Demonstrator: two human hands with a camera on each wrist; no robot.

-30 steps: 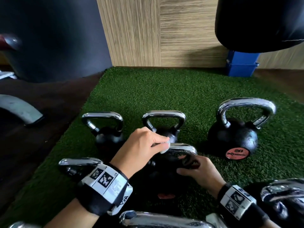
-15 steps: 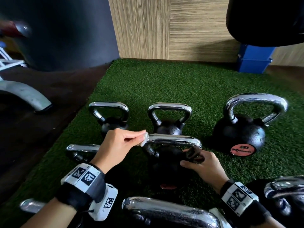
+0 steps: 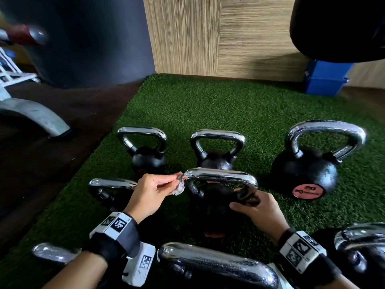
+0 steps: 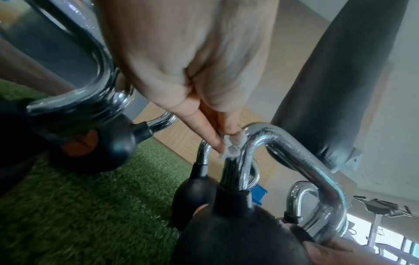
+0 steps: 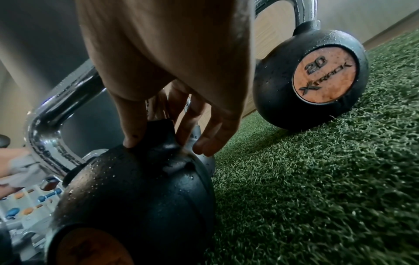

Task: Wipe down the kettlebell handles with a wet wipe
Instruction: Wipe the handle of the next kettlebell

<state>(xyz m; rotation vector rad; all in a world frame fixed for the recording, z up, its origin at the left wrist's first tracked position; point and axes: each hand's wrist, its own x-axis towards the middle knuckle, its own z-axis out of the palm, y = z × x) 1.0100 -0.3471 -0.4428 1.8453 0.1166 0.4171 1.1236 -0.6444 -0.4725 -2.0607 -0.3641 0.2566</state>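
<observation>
A black kettlebell (image 3: 210, 207) with a chrome handle (image 3: 220, 176) stands on the green turf in front of me. My left hand (image 3: 154, 190) pinches a small crumpled white wet wipe (image 3: 179, 185) (image 4: 231, 145) against the left bend of that handle (image 4: 283, 148). My right hand (image 3: 258, 207) grips the base of the handle's right leg, thumb in front and fingers behind it (image 5: 158, 125). The wipe (image 5: 22, 170) also shows at the left edge of the right wrist view.
Several more chrome-handled kettlebells stand around: two small ones (image 3: 145, 155) (image 3: 216, 155) behind, a 20-marked one (image 3: 306, 170) (image 5: 317, 75) at right, others at left (image 3: 110, 186) and in front (image 3: 218, 265). A black punching bag (image 3: 341, 28) hangs at upper right, above a blue box (image 3: 325, 80).
My left hand has slid the wipe leftward along the top of the handle to its left bend. The right hand has kept its grip on the handle's right leg.
</observation>
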